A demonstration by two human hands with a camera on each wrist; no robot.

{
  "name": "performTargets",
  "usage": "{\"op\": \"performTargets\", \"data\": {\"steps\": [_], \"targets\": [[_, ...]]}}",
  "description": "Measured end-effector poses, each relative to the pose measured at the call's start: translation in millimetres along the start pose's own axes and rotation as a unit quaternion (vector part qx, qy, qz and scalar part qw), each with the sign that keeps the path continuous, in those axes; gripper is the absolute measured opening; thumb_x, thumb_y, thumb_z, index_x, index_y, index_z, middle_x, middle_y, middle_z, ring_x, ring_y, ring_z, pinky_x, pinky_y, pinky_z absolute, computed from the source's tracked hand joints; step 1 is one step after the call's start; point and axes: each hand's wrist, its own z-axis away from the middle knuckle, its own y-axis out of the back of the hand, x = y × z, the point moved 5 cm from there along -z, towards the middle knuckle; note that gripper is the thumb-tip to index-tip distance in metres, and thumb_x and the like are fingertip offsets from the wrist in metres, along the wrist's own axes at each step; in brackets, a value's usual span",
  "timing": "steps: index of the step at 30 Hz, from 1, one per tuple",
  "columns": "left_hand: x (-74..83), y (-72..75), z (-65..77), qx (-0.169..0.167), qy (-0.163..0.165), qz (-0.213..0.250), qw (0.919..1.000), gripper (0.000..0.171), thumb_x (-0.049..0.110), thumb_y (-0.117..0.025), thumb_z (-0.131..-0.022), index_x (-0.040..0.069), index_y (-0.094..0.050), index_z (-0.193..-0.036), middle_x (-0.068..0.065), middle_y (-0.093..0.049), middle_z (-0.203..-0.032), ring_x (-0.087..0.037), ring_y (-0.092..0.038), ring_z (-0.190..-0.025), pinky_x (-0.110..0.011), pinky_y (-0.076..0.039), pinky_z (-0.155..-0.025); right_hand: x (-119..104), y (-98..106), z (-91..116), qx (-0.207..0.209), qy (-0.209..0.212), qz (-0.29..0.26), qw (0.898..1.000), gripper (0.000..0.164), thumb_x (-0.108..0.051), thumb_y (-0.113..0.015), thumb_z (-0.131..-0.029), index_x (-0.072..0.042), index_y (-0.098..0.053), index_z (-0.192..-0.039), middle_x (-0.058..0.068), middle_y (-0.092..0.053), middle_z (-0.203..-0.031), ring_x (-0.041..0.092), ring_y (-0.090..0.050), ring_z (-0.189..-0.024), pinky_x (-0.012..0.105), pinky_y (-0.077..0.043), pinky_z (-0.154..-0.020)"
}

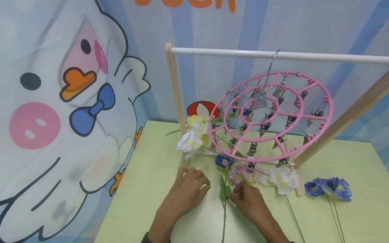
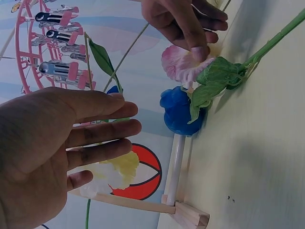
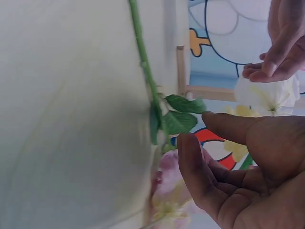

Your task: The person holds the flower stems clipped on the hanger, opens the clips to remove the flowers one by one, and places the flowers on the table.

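Note:
A blue artificial rose (image 1: 224, 161) lies on the table, its green stem (image 1: 224, 219) running toward me and its leaves (image 3: 180, 121) partway along it. My right hand (image 1: 247, 199) is just right of those leaves. In the right wrist view the thumb and index finger stand apart, the thumb tip close to a leaf; whether they touch is unclear. My left hand (image 1: 189, 190) hovers left of the stem with nothing in it, fingers straight in the left wrist view. Beyond the right hand lies a pink flower (image 1: 243, 173).
A round pink clip hanger (image 1: 331, 104) with several metal clips hangs from a white rail (image 1: 225, 52) on a wooden stand (image 1: 176, 91). White flowers (image 1: 191, 140) and a yellow one (image 1: 194, 119) are by the left post. Another white flower (image 1: 284, 180) and blue-purple flowers (image 1: 337, 189) lie right.

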Motion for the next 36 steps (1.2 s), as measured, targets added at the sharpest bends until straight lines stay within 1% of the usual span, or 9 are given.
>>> {"op": "performTargets", "data": {"steps": [3, 8, 13, 16, 20, 24, 27, 34, 36], "targets": [[0.0, 0.7, -0.7, 0.011, 0.001, -0.008, 0.9999, 0.007, 0.026, -0.074, -0.101, 0.024, -0.081, -0.102, 0.009, -0.074, -0.105, -0.013, -0.062, -0.099, -0.046, -0.04, -0.102, -9, 3, 4, -0.003, 0.01, -0.015, 1.0, 0.023, -0.023, -0.078, -0.098, -0.003, -0.068, -0.105, 0.001, -0.07, -0.085, 0.012, -0.066, -0.076, 0.031, -0.055, -0.067], [-0.4, 4.1, -1.7, 0.043, 0.003, -0.022, 0.9988, 0.006, 0.028, -0.077, -0.099, 0.024, -0.081, -0.102, 0.009, -0.073, -0.105, -0.014, -0.065, -0.101, -0.046, -0.042, -0.101, -26, 5, 8, 0.0, 0.046, -0.035, 0.998, 0.016, -0.019, -0.078, -0.098, -0.007, -0.069, -0.103, -0.001, -0.068, -0.082, 0.009, -0.065, -0.071, 0.027, -0.054, -0.065], [-2.0, 8.5, -3.6, 0.067, 0.014, -0.022, 0.9974, 0.007, 0.027, -0.074, -0.101, 0.023, -0.08, -0.103, 0.009, -0.073, -0.107, -0.013, -0.067, -0.106, -0.045, -0.043, -0.102, -43, 5, 9, 0.024, 0.093, -0.02, 0.995, 0.013, -0.019, -0.078, -0.098, -0.011, -0.07, -0.104, -0.003, -0.068, -0.09, 0.006, -0.064, -0.074, 0.024, -0.055, -0.069], [-2.6, 12.1, -5.2, 0.081, 0.019, -0.017, 0.9963, 0.008, 0.026, -0.073, -0.102, 0.021, -0.079, -0.104, 0.009, -0.073, -0.107, -0.014, -0.067, -0.11, -0.046, -0.044, -0.103, -52, 4, 10, 0.038, 0.117, -0.014, 0.992, 0.014, -0.019, -0.079, -0.097, -0.013, -0.07, -0.107, -0.004, -0.069, -0.095, 0.005, -0.065, -0.078, 0.023, -0.056, -0.072], [-2.9, 18.6, -8.0, 0.104, 0.022, -0.014, 0.9942, 0.007, 0.023, -0.075, -0.1, 0.02, -0.079, -0.105, 0.008, -0.073, -0.107, -0.015, -0.067, -0.111, -0.047, -0.045, -0.102, -62, 3, 10, 0.057, 0.142, -0.009, 0.988, 0.019, -0.018, -0.081, -0.096, -0.016, -0.072, -0.112, -0.002, -0.072, -0.103, 0.005, -0.067, -0.084, 0.022, -0.057, -0.073], [-3.7, 22.3, -11.6, 0.11, 0.026, -0.015, 0.9934, 0.008, 0.023, -0.075, -0.1, 0.018, -0.079, -0.106, 0.007, -0.073, -0.107, -0.015, -0.068, -0.11, -0.047, -0.044, -0.102, -71, 4, 10, 0.081, 0.159, 0.005, 0.984, 0.027, -0.018, -0.082, -0.095, -0.014, -0.071, -0.12, 0.002, -0.074, -0.113, 0.006, -0.068, -0.087, 0.022, -0.057, -0.073], [-3.9, 25.4, -14.1, 0.114, 0.025, -0.021, 0.993, 0.009, 0.023, -0.075, -0.1, 0.018, -0.079, -0.106, 0.007, -0.073, -0.106, -0.015, -0.068, -0.109, -0.046, -0.044, -0.101, -77, 5, 10, 0.094, 0.17, 0.008, 0.981, 0.03, -0.018, -0.082, -0.095, -0.012, -0.071, -0.123, 0.003, -0.074, -0.116, 0.007, -0.068, -0.088, 0.023, -0.058, -0.073], [-2.6, 35.0, -19.9, 0.124, 0.022, -0.031, 0.9916, 0.011, 0.025, -0.075, -0.1, 0.017, -0.079, -0.108, 0.006, -0.075, -0.107, -0.017, -0.067, -0.109, -0.046, -0.044, -0.1, -88, 4, 7, 0.096, 0.18, -0.005, 0.979, 0.029, -0.017, -0.082, -0.094, -0.013, -0.074, -0.122, 0.003, -0.075, -0.114, 0.008, -0.07, -0.085, 0.031, -0.061, -0.07], [-1.8, 37.9, -21.5, 0.124, 0.022, -0.033, 0.9915, 0.012, 0.025, -0.075, -0.1, 0.017, -0.078, -0.109, 0.005, -0.075, -0.108, -0.017, -0.067, -0.11, -0.047, -0.044, -0.101, -91, 3, 8, 0.097, 0.182, -0.002, 0.979, 0.03, -0.017, -0.082, -0.094, -0.014, -0.074, -0.123, 0.002, -0.075, -0.115, 0.008, -0.071, -0.085, 0.028, -0.06, -0.07]]}}
